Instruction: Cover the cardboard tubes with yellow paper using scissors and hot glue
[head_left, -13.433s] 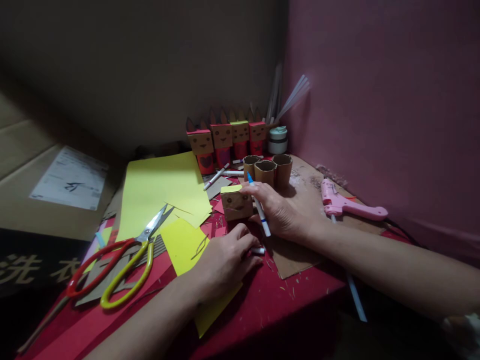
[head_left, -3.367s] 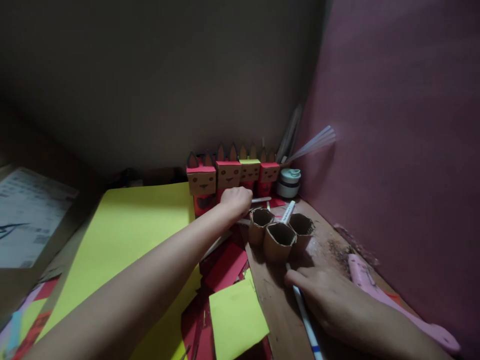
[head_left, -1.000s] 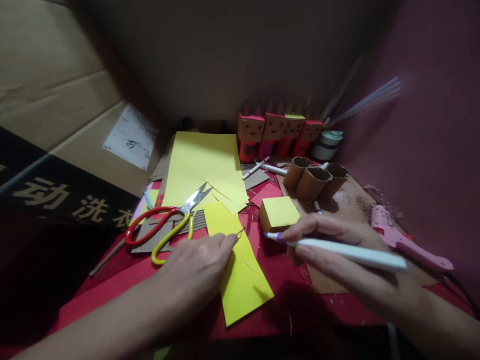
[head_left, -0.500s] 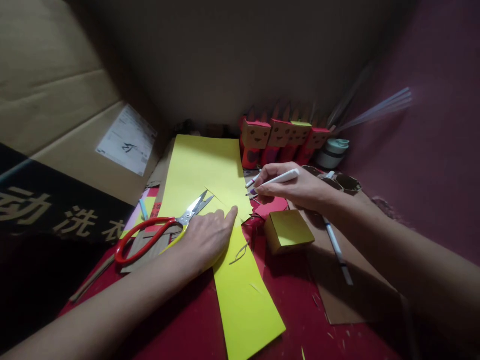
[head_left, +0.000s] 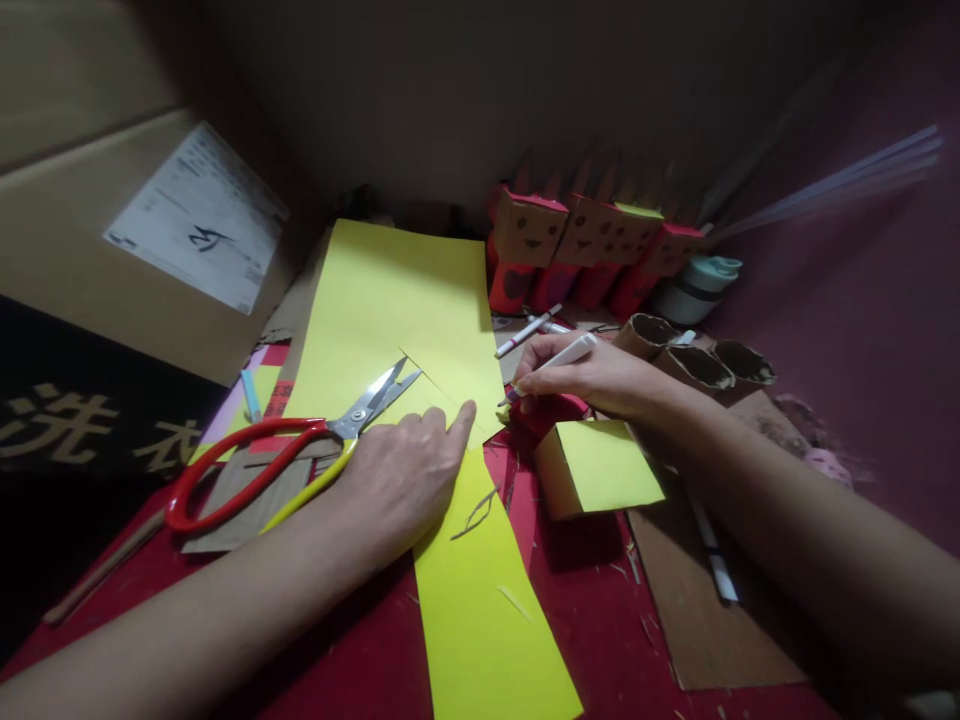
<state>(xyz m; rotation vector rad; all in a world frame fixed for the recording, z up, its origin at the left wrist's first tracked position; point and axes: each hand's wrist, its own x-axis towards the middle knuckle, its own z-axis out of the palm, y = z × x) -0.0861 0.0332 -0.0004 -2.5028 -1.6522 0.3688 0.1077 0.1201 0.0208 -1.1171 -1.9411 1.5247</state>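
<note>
Square-headed cardboard figures (head_left: 531, 228): four
Hollow brown cardboard tubes (head_left: 690, 369): three
Slim white pens (head_left: 566, 354): four, plus one white tip (head_left: 684, 338) among the tubes
Red-and-yellow-handled scissors (head_left: 351, 420): one pair
Yellow-topped cardboard block (head_left: 611, 466): one
Mint-green lidded jar (head_left: 697, 290): one
Yellow paper sheets (head_left: 401, 300): at least two
Translucent sticks (head_left: 874, 175): several, too blurred to count

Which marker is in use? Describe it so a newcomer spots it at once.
Start from the large yellow sheet beyond the scissors. Near its lower right edge is the right hand, holding a white marker with its dark purple tip pointing down and left. Of all the markers in view, it alone is in a hand.
</note>
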